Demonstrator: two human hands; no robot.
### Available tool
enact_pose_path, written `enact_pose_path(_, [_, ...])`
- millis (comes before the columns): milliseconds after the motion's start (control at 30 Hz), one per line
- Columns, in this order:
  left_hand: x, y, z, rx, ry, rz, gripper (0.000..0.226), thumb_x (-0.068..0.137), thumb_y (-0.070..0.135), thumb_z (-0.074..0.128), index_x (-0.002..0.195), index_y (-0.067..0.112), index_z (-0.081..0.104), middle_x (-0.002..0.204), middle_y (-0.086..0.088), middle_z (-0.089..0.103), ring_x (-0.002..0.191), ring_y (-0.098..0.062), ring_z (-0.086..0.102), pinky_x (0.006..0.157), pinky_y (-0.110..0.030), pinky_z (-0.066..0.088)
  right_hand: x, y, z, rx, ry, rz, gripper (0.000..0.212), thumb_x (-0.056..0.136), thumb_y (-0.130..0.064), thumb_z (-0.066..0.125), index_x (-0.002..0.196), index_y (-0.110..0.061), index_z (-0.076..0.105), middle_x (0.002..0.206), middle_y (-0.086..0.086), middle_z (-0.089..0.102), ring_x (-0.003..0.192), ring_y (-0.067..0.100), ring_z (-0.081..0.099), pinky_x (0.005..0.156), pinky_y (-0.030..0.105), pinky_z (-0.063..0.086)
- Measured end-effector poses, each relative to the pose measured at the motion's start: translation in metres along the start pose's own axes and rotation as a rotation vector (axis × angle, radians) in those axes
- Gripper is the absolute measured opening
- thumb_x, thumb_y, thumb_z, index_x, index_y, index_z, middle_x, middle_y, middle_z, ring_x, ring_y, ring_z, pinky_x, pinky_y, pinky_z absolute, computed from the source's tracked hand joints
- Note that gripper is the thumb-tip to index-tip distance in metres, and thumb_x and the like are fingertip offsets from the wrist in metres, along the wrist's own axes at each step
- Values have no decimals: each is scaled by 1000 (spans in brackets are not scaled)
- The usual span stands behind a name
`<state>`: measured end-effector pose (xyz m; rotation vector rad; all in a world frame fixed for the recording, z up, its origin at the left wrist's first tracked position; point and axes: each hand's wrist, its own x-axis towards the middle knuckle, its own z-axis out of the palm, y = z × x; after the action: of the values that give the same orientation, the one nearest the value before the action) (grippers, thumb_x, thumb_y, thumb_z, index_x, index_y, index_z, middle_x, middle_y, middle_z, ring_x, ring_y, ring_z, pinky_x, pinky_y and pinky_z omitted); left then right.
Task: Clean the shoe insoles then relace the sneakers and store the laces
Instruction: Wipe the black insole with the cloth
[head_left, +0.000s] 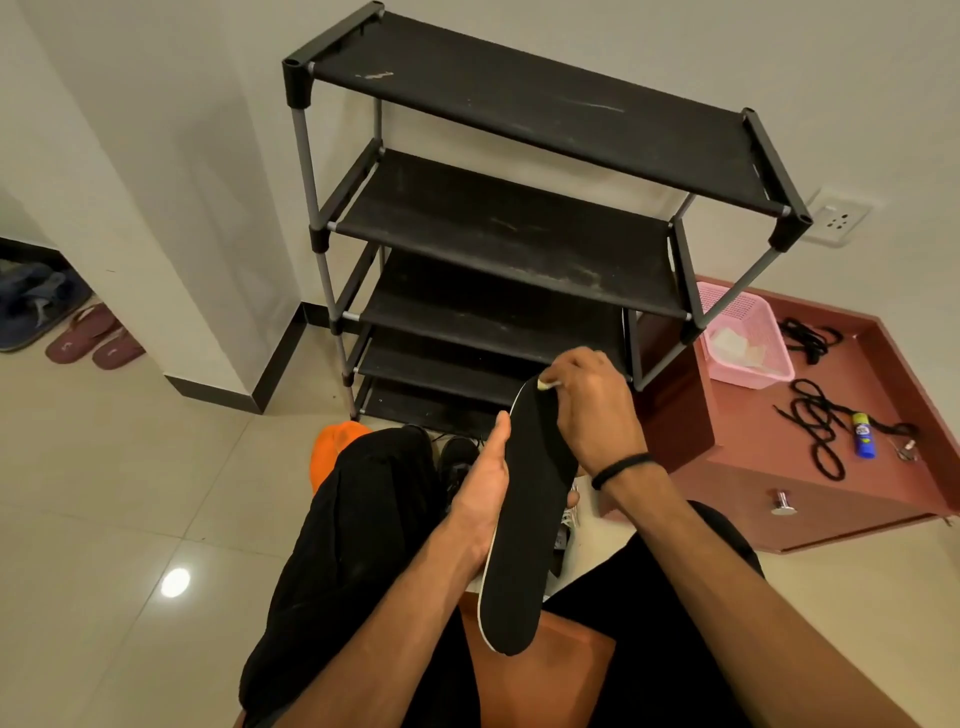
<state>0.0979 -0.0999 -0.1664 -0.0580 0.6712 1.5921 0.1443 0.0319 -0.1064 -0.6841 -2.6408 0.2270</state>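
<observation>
Black insole (524, 519) stands lengthwise between the hands — left hand (480, 499) cradles its near half, right hand (592, 410) pinches a pale wipe (546, 384) at the far toe end, nearer the laces (818, 421).

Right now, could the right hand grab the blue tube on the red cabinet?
Probably not yet. The right hand is busy pinching a small wipe against the insole. The blue tube lies in the open among the laces, so nothing blocks it once the hand is free.
</observation>
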Motion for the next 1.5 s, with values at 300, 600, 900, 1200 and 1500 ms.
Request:
enact_pose_path(300, [9, 8, -16, 40, 117, 103, 77, 96, 76, 44, 135, 14, 69, 132, -16, 70, 126, -32, 65, 111, -46, 47, -28, -19, 17, 35, -40, 187, 32, 86, 10, 65, 108, -11, 78, 107, 8, 69, 100, 25, 63, 85, 32, 55])
enact_pose_path(600, [10, 14, -19, -125, 126, 156, 89, 98, 75, 37, 137, 1, 65, 149, -21, 56, 132, -30, 56, 125, -45, 33, -102, -55, 13, 199, -135, 189, 42, 79, 16, 64, 102, -15, 80, 101, 4, 72, 93, 23, 67, 84, 36, 59])
enact_pose_path(900, [7, 24, -17, -177, 146, 246, 87, 97, 76, 40, 140, 4, 64, 143, -18, 62, 130, -28, 58, 115, -39, 43, -115, -85, -60, 797, -650, 324, 24, 90, -8, 72, 99, -28, 81, 92, -7, 77, 84, 10, 71, 80, 28, 58])
enact_pose_path(1200, [-1, 23, -9, -151, 60, 191, 73, 105, 65, 32, 123, 9, 75, 118, -15, 75, 101, -27, 76, 83, -37, 64, 14, -49, -31, 360, 12, 213, 23, 91, -7, 67, 106, -20, 79, 104, -5, 74, 92, 5, 68, 86, 12, 51])
enact_pose_path(1500, [0, 27, -19, -71, 125, 179, 66, 105, 62, 37, 130, 10, 70, 127, -17, 72, 115, -28, 72, 100, -39, 55, -7, -61, 13, 273, -74, 90, 25, 90, 2, 67, 107, -12, 79, 107, 2, 72, 100, 10, 66, 94, 12, 47])
